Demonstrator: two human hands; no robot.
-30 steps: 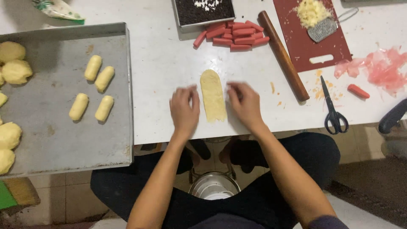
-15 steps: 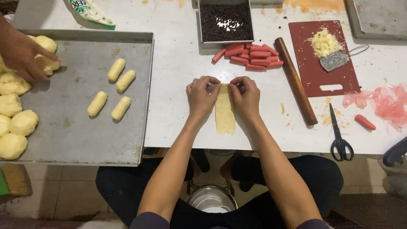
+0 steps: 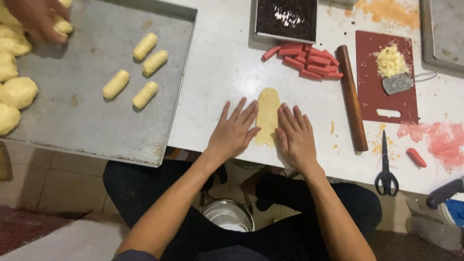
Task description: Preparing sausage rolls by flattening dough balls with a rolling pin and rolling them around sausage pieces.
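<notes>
A flat, elongated strip of yellow dough (image 3: 267, 112) lies on the white table (image 3: 222, 63). My left hand (image 3: 234, 131) rests flat on the table at its left edge, fingers spread and touching the dough. On the strip's right side my right hand (image 3: 296, 137) lies flat too, fingers apart. Neither hand grips anything. A pile of red sausage sticks (image 3: 304, 58) sits just beyond the dough.
A metal tray (image 3: 87, 116) at left holds several rolled dough logs (image 3: 145, 63) and dough balls (image 3: 17, 92); another person's hand (image 3: 41, 19) reaches over them. A wooden rolling pin (image 3: 351, 96), red cutting board (image 3: 386, 101) with grated cheese, scissors (image 3: 385, 166) and dark sprinkle tray (image 3: 286, 19) lie right.
My hands slid from the dough's far end back toward me and now lie flat beside its near end. The other person's hand stays over the dough balls.
</notes>
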